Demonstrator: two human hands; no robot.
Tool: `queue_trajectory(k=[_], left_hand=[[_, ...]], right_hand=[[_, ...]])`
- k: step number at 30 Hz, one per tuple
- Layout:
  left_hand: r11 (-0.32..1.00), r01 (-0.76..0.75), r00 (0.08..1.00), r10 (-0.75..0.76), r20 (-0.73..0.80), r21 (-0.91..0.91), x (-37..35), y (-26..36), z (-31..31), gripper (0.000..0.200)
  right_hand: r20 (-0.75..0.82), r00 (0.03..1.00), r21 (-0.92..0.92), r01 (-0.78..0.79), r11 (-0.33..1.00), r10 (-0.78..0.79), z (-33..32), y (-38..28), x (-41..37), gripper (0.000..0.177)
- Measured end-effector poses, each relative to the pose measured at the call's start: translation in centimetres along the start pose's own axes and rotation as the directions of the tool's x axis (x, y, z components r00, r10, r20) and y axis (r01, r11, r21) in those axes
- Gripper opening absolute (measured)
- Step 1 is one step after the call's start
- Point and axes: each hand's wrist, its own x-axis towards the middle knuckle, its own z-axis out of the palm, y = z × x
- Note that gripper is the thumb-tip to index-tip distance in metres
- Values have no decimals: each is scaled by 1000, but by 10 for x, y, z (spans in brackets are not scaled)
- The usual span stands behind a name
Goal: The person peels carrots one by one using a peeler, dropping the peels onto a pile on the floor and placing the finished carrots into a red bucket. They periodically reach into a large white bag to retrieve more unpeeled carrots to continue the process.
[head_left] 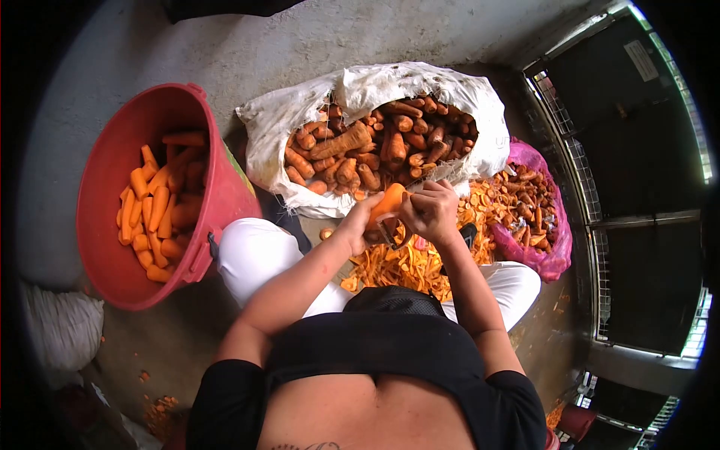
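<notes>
In front of my lap, my left hand [358, 224] is wrapped round a bright orange carrot [388, 202], which tilts up toward the sack. Against the carrot's right side, my right hand [431, 210] is closed in a fist on a peeler [391, 235]; only a narrow metallic part of it shows, and its handle is hidden in the fingers. A thin strip of peel seems to hang beside it. Below both hands spreads a heap of orange peels [405, 268]. Just beyond them lies an open white sack [289, 112] full of unpeeled, soil-stained carrots [345, 142].
A large red bucket [238, 196] at my left holds peeled carrots [154, 210]. To the right stands a pink plastic bag [555, 259] of scraps and carrot pieces. A white bundle [64, 326] sits at far left. Dark gridded doors [622, 150] line the right side.
</notes>
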Motion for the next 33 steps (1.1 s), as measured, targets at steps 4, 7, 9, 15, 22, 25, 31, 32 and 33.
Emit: queue_trajectory(k=[4, 7, 9, 15, 22, 25, 31, 32, 33], left_hand=[[999, -39, 990, 37, 135, 9, -2, 0, -5, 38], [999, -27, 992, 22, 125, 41, -18, 1, 3, 43], [996, -5, 988, -8, 152, 86, -15, -1, -1, 47], [1000, 18, 961, -16, 278, -6, -12, -1, 6, 48], [997, -12, 987, 25, 161, -81, 8, -10, -2, 45], [998, 27, 982, -15, 189, -59, -3, 0, -1, 41], [998, 10, 994, -4, 107, -60, 7, -8, -9, 37], [999, -2, 992, 9, 124, -54, 7, -7, -9, 38], [999, -14, 990, 21, 141, -50, 4, -4, -7, 38]], right_hand=[[-30, 998, 13, -60, 998, 61, 9, 16, -4, 32], [-113, 982, -60, -160, 985, 153, 12, 54, -9, 35], [-38, 981, -333, -190, 924, 188, 7, 82, -15, 25], [-119, 797, -549, -550, 629, 593, 6, 119, -51, 35], [-38, 843, 92, -532, 842, 537, 0, 53, -46, 23], [-52, 978, 11, -201, 980, 201, -5, 17, -26, 21], [28, 1000, 2, -3, 1000, 3, -4, 3, -3, 29], [5, 1000, 19, 9, 1000, -9, -2, 5, -1, 29], [-17, 1000, 36, 21, 999, -21, 1, 6, -1, 30]])
